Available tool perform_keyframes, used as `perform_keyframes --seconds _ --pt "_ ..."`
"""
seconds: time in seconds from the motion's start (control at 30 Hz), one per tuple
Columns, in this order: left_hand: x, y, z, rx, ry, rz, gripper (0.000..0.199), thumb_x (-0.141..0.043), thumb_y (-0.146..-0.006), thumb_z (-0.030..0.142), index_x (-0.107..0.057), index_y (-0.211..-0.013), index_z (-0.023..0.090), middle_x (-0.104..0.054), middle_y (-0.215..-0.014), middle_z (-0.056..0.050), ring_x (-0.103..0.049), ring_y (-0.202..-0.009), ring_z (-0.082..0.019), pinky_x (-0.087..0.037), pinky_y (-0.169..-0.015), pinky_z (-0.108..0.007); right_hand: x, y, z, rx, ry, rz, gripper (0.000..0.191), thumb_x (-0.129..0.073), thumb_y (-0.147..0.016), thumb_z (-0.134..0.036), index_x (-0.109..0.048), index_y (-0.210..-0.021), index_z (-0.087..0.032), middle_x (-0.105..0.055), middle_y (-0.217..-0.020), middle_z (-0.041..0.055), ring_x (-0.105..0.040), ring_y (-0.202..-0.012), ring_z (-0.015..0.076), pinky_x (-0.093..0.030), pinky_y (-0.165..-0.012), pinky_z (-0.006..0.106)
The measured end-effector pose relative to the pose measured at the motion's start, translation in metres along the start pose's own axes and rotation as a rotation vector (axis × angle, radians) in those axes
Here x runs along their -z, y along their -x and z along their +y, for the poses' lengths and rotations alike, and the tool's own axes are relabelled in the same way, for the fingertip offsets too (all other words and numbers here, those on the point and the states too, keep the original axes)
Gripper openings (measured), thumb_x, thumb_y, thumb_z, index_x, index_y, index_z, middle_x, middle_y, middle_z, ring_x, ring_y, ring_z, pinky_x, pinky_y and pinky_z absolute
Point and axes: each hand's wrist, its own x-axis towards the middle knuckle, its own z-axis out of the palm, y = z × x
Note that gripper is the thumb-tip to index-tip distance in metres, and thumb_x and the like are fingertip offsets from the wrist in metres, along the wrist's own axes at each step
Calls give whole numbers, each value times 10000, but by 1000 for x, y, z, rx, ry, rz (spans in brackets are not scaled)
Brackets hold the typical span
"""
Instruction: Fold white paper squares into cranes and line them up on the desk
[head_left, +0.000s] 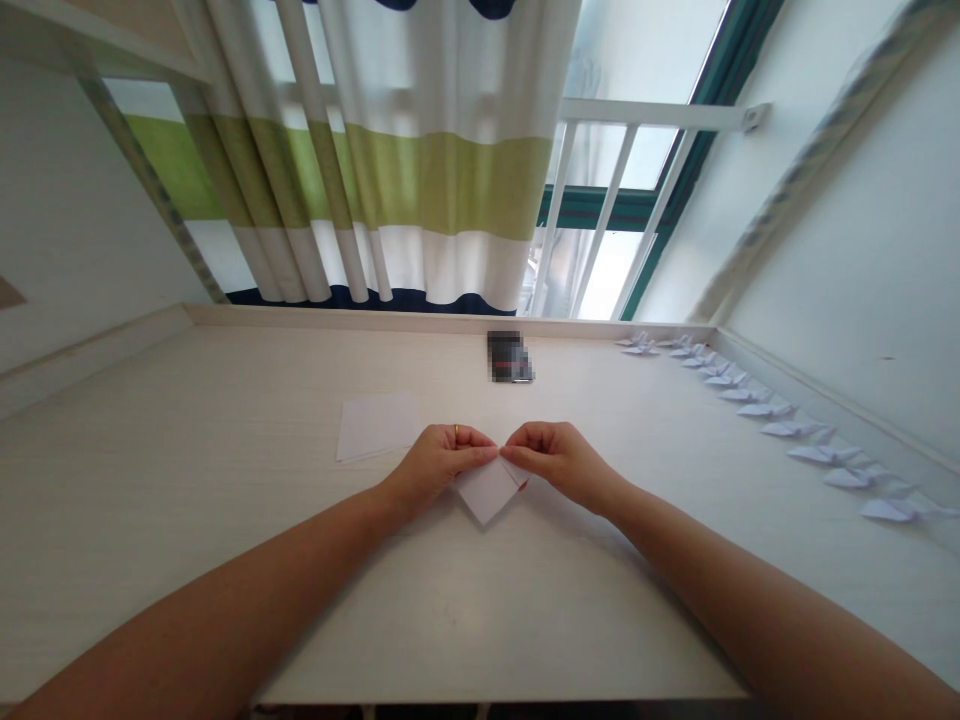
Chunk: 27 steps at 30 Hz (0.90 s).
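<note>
A folded piece of white paper (486,492) is held just above the table, its pointed corner toward me. My left hand (444,455) pinches its upper left edge between thumb and fingers; a ring shows on one finger. At the upper right edge, my right hand (553,455) pinches the same paper, thumb on top. The two thumb tips nearly meet at the top of the fold, and a flap shows under the right thumb. Beyond my left hand lie flat white paper sheets (377,424).
Several folded paper cranes (757,410) line the table's right side to the back corner. A dark, blurred-out object (510,358) lies near the back edge. The pale table (187,450) has a raised rim at the back and sides. A striped curtain (450,180) hangs behind it.
</note>
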Motion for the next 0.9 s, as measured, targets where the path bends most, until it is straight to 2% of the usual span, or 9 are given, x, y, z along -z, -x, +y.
perform_keyframes --seconds 0.5,0.67,0.8,0.9 --pt "1 -1 1 42 40 -24 192 -656 -592 282 -624 -674 111 -588 -510 1 -481 -454 -82 -324 -468 -209 -1 -1 2 -49 -107 -30 170 -612 -667 -285 -581 -626 -123 -573 -512 -24 -532 -464 82 -441 -490 227" --pt "0 1 2 24 46 -95 311 -577 -670 419 -614 -642 112 -587 -505 -15 -501 -462 -101 -329 -469 -221 -1 0 0 -47 -74 -21 157 -610 -674 -275 -577 -618 -132 -564 -517 -24 -525 -474 81 -437 -482 216" --pt "-1 2 1 48 -12 -42 254 -688 -573 341 -609 -656 114 -605 -538 -8 -497 -468 -87 -338 -481 -213 -1 1 1 -30 -10 -13 141 -605 -677 -261 -578 -616 -138 -556 -513 -24 -519 -476 79 -419 -469 200" --pt "-1 1 1 56 -31 -9 245 -704 -553 313 -602 -648 112 -609 -552 -9 -502 -480 -86 -351 -490 -213 -1 0 3 -27 31 -14 135 -593 -685 -253 -575 -615 -138 -556 -516 -20 -519 -477 79 -411 -464 195"
